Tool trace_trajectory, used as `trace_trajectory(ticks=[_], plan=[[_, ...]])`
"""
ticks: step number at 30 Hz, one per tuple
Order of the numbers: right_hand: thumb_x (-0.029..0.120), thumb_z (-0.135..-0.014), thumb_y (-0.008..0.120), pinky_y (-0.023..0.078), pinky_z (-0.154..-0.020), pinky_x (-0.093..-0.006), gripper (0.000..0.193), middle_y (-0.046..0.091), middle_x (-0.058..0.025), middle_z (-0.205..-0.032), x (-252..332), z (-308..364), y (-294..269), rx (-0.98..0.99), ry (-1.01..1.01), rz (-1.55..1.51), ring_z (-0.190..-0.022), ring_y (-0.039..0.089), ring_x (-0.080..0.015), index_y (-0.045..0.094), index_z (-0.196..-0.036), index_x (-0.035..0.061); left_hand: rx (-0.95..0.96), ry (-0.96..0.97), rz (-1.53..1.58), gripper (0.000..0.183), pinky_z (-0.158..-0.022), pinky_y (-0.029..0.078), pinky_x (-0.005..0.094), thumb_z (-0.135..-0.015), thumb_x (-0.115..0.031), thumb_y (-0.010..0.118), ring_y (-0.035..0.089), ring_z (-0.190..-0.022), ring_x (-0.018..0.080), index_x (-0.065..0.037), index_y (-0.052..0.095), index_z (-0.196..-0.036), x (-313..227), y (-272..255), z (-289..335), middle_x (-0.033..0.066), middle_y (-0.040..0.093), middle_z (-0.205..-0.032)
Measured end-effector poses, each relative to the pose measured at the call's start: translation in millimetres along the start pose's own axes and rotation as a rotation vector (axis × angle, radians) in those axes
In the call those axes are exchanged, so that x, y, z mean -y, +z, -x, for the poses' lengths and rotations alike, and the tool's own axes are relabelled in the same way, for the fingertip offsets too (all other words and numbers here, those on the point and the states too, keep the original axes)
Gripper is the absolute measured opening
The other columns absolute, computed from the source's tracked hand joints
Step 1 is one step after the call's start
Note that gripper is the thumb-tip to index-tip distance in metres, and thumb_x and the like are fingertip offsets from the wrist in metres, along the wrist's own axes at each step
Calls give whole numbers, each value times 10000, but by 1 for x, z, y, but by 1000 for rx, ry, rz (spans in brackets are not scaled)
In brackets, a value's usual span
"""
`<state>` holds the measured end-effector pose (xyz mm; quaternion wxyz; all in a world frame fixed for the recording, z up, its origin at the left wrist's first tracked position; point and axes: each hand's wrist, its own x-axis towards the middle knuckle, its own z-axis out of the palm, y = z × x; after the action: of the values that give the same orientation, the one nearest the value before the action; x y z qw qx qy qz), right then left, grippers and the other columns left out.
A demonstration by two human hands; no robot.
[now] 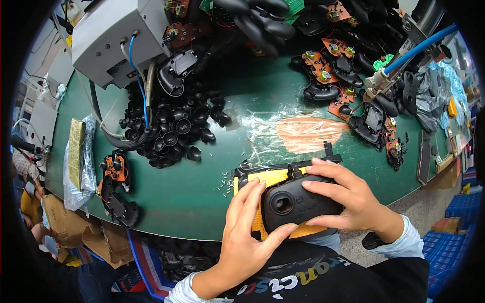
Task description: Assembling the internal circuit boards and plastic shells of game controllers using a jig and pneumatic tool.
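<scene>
A black game controller shell [298, 211] sits between my two hands at the table's front edge, its face with a round stick opening turned up. My left hand [246, 236] holds its left end, thumb along the lower edge and fingers at the upper left side. My right hand [352, 200] grips the other end, with fingertips on top and the thumb at the lower edge; it covers much of that side. Beneath the controller shell lies a yellow ribbed pad [271, 177] edged with black tape. Small silver screws [225, 185] lie scattered left of the pad.
Black thumbstick caps [174, 126] lie heaped on the green table [197, 212], near a grey machine box [118, 43] with hoses. Controller halves with orange circuit boards [319, 65] crowd the back right. A powered screwdriver [376, 83] hangs there. Another opened controller [118, 194] lies left.
</scene>
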<state>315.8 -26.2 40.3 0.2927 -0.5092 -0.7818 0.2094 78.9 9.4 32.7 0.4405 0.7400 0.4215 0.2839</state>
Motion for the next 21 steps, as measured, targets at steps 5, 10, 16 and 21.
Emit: trace_trajectory(ticks=[5,10,16,21], plan=[[322,-700,837,453,-1013,-461,658,539,-161,-1331,-3,2,2,56,28,18,-1234,542,-354,604,-1272,95,10,50,-133,702,-965,471,360,-730,-130,838,538,-1194,290,32,512,-1330,2,6,-3,193,504,-1328],[347,-709,829,465,-1006,-441,665,514,-174,-1378,-8,5,-1,39,49,-44,-1214,555,-369,605,-1282,95,24,14,-105,647,-931,478,350,-737,-107,820,574,-1116,289,34,534,-1299,-2,6,-7,182,542,-1260],[347,-715,826,476,-988,-426,650,505,-184,-1392,-6,0,0,73,63,-22,-1182,574,-367,612,-1279,105,40,-30,-117,627,-903,492,356,-737,-91,814,575,-1110,284,26,537,-1287,0,4,-9,178,545,-1255],[319,-731,822,483,-957,-423,626,509,-173,-1371,-5,6,3,45,113,-75,-1150,576,-361,606,-1277,104,69,-29,-91,666,-947,441,400,-735,-85,806,526,-1122,334,15,476,-1305,-4,6,-12,192,525,-1238]])
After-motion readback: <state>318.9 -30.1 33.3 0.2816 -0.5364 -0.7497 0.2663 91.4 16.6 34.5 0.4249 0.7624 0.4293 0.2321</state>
